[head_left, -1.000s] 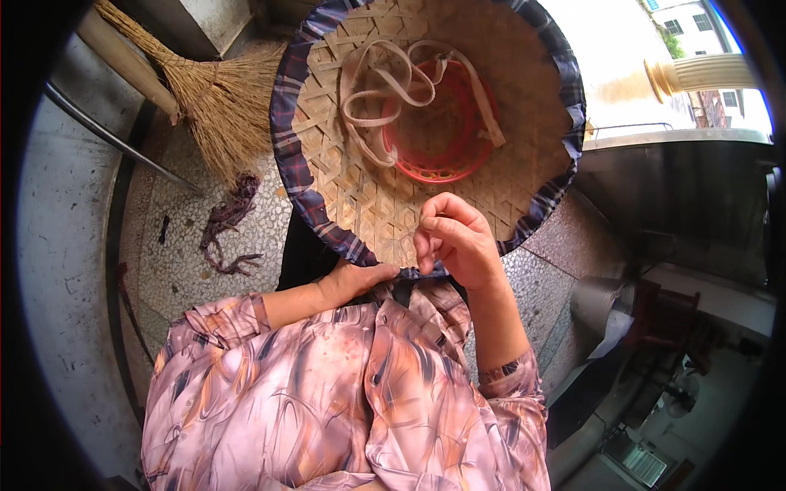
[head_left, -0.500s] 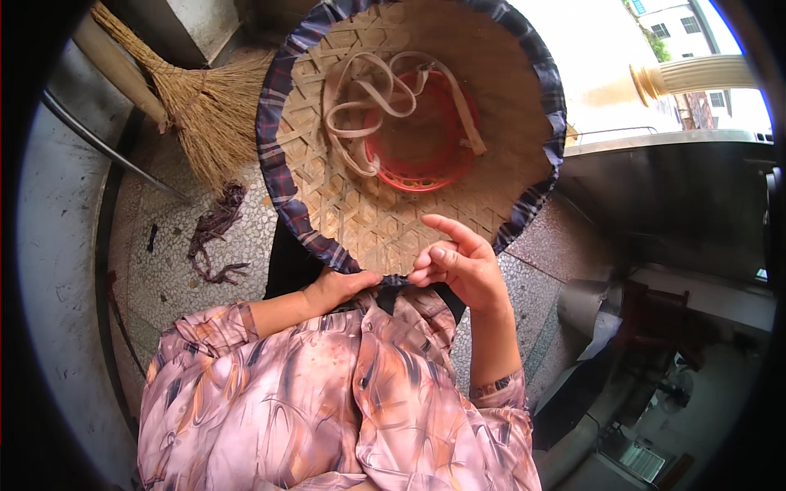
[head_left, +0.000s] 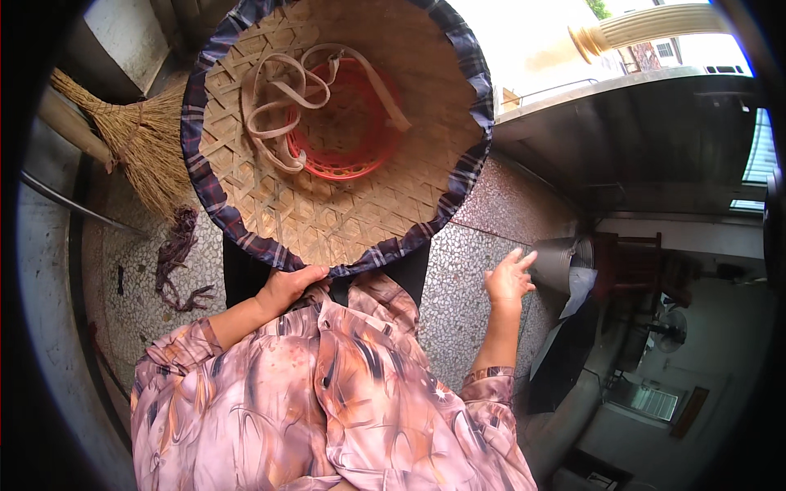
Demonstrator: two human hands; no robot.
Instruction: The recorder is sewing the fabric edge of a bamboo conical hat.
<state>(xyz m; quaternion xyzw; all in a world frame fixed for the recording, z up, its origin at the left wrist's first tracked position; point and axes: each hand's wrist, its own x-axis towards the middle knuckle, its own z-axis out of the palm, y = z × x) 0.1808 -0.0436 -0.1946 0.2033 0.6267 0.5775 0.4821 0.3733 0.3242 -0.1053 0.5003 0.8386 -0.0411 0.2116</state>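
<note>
1. While your left hand (head_left: 286,286) grips the near rim of the woven conical hat (head_left: 336,131), fingers closed over its plaid cloth edging, the hat stands tipped up in front of you with its hollow inside facing the camera.
2. Your right hand (head_left: 509,278) is off the hat, out to the right over the speckled terrazzo floor (head_left: 467,303), fingers spread apart and holding nothing.
3. Inside the hat you can see the red plastic head ring (head_left: 344,139) seated at the crown and the pale chin strap (head_left: 286,98) lying loose in coils across the weave, not pulled out or tied.
4. Judged from this, the hat is picked up and held steady by one hand, and that much looks done; the strap is not yet sorted and the hat is neither on a head nor set down.
5. What is left seems to call for your free right hand to come to the rim or the strap.
6. A straw broom (head_left: 139,139) lies on the floor at the upper left, and a dark twisted cord (head_left: 176,262) lies just below it, both well clear of your hands.
</note>
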